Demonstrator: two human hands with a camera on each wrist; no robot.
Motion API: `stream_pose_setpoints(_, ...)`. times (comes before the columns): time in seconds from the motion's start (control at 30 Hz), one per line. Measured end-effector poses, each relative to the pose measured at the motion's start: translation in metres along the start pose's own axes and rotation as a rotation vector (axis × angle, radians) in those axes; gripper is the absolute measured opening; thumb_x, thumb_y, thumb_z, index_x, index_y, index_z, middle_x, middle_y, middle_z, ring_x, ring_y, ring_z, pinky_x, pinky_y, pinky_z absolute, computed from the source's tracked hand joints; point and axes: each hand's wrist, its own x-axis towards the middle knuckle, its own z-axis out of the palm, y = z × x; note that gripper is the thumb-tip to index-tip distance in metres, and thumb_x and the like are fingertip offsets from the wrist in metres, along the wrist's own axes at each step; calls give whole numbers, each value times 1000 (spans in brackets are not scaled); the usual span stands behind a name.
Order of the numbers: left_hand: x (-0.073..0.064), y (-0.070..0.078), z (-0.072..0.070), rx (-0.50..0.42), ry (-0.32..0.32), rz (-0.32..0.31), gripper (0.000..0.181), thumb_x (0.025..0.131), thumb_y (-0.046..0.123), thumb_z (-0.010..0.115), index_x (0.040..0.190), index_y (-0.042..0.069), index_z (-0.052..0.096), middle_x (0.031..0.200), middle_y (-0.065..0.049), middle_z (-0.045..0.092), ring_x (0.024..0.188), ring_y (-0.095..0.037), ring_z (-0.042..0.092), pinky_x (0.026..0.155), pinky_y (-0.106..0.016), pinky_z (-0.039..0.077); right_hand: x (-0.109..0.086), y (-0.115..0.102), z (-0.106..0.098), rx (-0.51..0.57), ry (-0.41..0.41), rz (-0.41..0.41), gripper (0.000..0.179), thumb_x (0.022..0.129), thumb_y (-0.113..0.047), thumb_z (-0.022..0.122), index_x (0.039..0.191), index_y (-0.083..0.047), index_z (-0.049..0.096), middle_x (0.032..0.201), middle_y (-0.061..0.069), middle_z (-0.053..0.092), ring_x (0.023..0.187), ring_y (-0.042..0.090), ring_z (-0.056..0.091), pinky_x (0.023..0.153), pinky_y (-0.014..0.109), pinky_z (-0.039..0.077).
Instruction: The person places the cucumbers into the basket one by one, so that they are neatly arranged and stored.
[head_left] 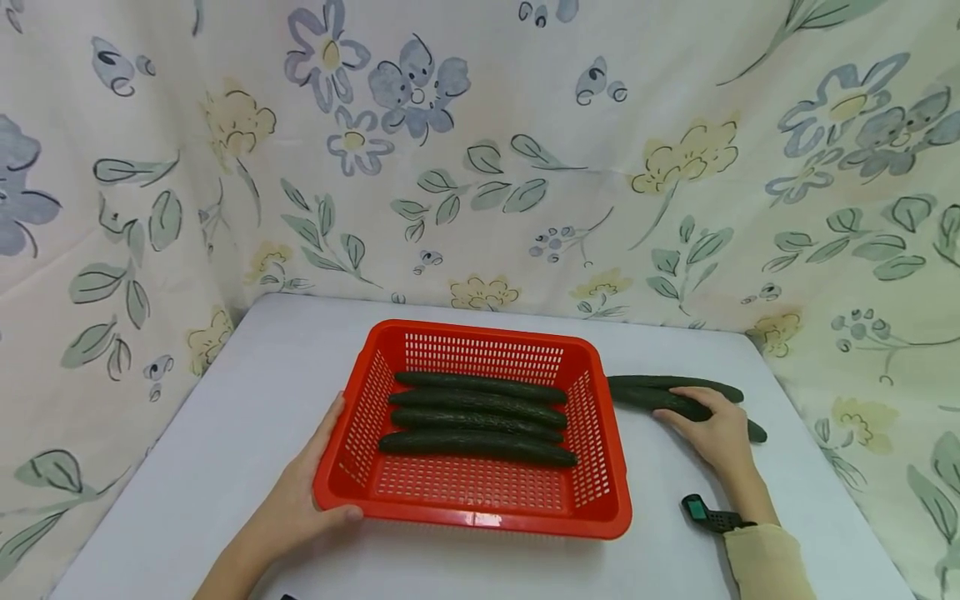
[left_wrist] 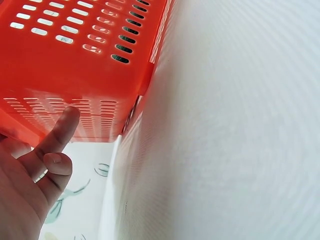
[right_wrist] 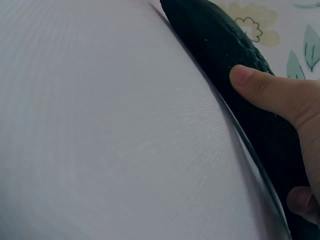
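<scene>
The person's right hand (head_left: pixel 716 425) curls thumb and fingers around a long, dark green, bumpy-skinned cucumber (head_left: pixel 645 396) on the right of the table; in the right wrist view the thumb presses against its side. A second slender dark green cucumber (head_left: pixel 705 386) lies just behind the gripped one, and the left ends of both run up to the basket's right side in the head view. A small black device with a green face (head_left: pixel 701 510) sits at the right wrist, above a pale yellow sleeve (head_left: pixel 768 558). The left hand (head_left: pixel 300 496) is spread at the near left corner of a red rectangular plastic basket with slotted walls (head_left: pixel 420 512), its fingers extended along the outer left side and its thumb at the front rim. Inside the basket, four dark green cucumbers (head_left: pixel 477 421) lie side by side, lengthwise from left to right. Basket and loose cucumbers rest on a white-topped table (head_left: pixel 277 375), bordered behind and at the sides by cream cloth printed with blue and yellow flowers (head_left: pixel 480 125).
</scene>
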Motion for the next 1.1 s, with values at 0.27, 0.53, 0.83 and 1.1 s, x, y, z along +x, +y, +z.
stream_pose_setpoints(0.27, 0, 1, 1, -2, 4, 2, 129, 74, 21, 91, 172, 33, 7, 176, -3, 25, 133, 3, 50, 84, -26, 61, 6, -16, -10, -33, -10, 46, 45, 79, -24, 96, 115, -6, 78, 122, 25, 74, 122, 50, 63, 102, 71, 47)
stream_pose_setpoints(0.53, -1, 1, 1, -7, 4, 7, 129, 74, 20, 91, 172, 33, 7, 176, -2, 23, 134, 5, 49, 85, -25, 61, 16, -35, -27, -47, -6, 111, 47, 83, -30, 93, 118, -3, 76, 120, 26, 74, 121, 47, 63, 101, 68, 47)
stream_pose_setpoints(0.83, -1, 1, 1, 3, 7, 18, 129, 74, 21, 91, 172, 33, 7, 175, -3, 25, 132, 4, 50, 84, -26, 61, 32, -63, -43, -57, 70, 135, 48, 84, -34, 93, 119, -5, 77, 112, 19, 77, 111, 26, 62, 95, 46, 48)
stream_pose_setpoints(1.1, -1, 0, -1, 15, 4, 47, 129, 73, 17, 91, 172, 29, 9, 174, -12, 27, 129, -4, 54, 81, -27, 62, 42, -93, -50, -42, 80, 70, 44, 83, -33, 93, 115, -7, 79, 106, 17, 78, 106, 12, 56, 82, 25, 43)
